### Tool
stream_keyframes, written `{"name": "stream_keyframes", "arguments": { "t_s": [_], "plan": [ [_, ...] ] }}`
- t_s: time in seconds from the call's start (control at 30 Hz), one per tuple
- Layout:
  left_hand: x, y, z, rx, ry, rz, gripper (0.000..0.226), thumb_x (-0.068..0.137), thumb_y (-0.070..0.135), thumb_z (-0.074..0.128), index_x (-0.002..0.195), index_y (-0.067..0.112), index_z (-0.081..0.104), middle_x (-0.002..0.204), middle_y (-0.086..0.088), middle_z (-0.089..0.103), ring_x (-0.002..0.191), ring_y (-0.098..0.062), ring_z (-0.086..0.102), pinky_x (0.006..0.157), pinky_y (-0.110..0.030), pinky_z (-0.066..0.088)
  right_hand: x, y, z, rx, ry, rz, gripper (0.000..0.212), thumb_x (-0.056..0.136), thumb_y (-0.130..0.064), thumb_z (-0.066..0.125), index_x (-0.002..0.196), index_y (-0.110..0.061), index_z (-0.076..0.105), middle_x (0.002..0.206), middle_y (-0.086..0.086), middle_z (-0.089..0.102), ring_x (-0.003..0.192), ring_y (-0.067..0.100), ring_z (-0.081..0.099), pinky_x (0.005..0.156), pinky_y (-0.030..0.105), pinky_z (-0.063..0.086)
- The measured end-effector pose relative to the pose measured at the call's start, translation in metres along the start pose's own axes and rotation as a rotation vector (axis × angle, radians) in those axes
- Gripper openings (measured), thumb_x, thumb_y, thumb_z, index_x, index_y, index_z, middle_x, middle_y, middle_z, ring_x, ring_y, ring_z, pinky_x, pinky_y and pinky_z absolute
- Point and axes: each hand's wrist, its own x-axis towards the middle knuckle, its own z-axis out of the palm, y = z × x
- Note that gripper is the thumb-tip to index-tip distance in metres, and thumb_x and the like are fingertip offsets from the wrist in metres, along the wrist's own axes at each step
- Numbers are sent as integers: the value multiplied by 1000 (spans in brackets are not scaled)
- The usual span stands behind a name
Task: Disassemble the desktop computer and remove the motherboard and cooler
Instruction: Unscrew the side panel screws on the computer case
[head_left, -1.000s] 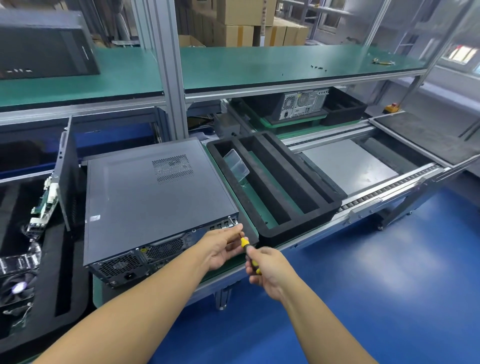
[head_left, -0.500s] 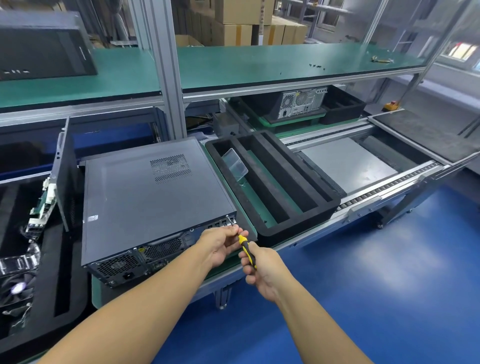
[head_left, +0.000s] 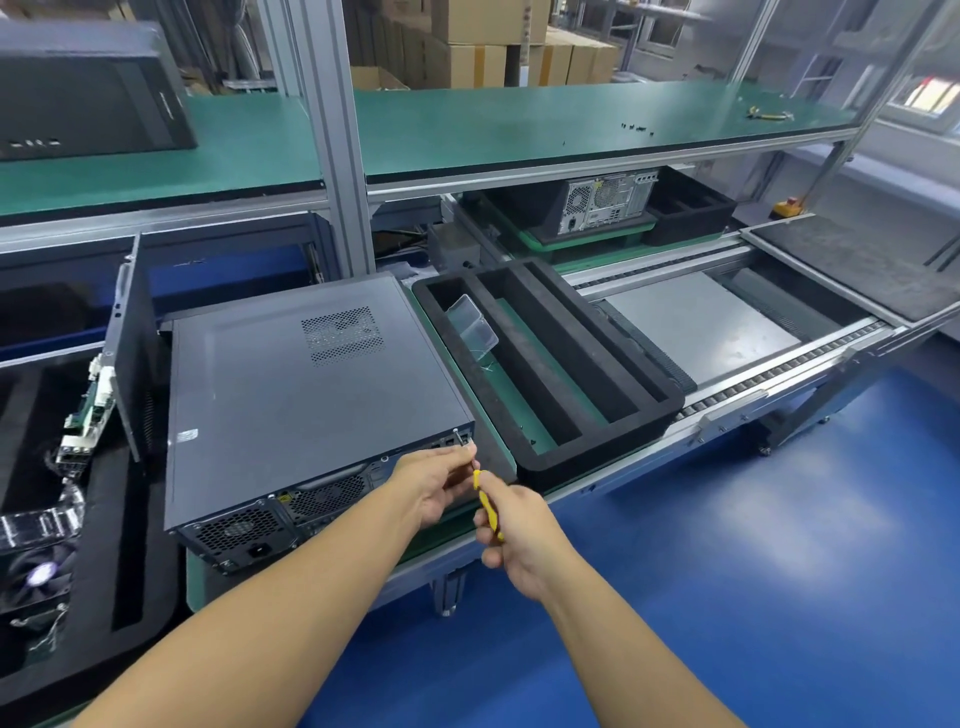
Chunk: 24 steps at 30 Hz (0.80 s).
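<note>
I am looking down through the head camera at the desktop computer (head_left: 311, 395), which is lying flat on the green mat (head_left: 200, 587) at the near edge of the workbench, with its lid on and its rear panel of fan grilles and ports facing me. The right hand (head_left: 514, 530) is curling all its fingers round the yellow handle of the screwdriver (head_left: 485, 501), and the thin metal shaft is reaching up to the top right corner of the rear panel. The left hand (head_left: 436, 483) is hovering just beside that corner, with its thumb and fingertips pinching the shaft just ahead of the handle and its other fingers bending loosely. I cannot tell whether the tip is sitting in a screw.

To the right of the case a black foam tray (head_left: 550, 364) with long slots is lying nearly touching it, and a clear plastic box (head_left: 470, 325) is leaning tilted in its leftmost slot. To the left a dark side panel (head_left: 132, 353) is standing upright, with a circuit board (head_left: 91, 410) propped beside it and a fan (head_left: 36, 571) lying nearer me. Further back a second computer (head_left: 605, 202) is sitting under the green shelf (head_left: 519, 130)
</note>
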Motion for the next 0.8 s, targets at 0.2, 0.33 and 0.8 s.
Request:
{"name": "stream_keyframes", "arguments": {
  "t_s": [0.2,0.33,0.8],
  "plan": [
    [2,-1,-1,22,-16,5,22,93,-3,62,114,-10,65,79,-14,69,67,-19,67,58,-27,59,2,7,-8,10,-11,49,19,100,-21,48,95,-7,60,65,4,57,46,12,43,40,23,32],
    [0,1,-1,-35,-93,-15,21,97,-2,56,115,-8,64,84,-13,71,66,-15,71,64,-28,59,6,9,-9,-30,92,-131,13,98,-18,57,97,-5,55,71,8,55,48,12,46,46,26,46],
    [1,-1,4,54,-79,-38,7,93,-2,62,87,1,65,74,-11,63,66,-17,61,50,-24,56,-3,5,-12,-61,-44,67,33,102,-38,48,101,-7,58,70,7,57,48,14,44,40,26,37]
  ]
}}
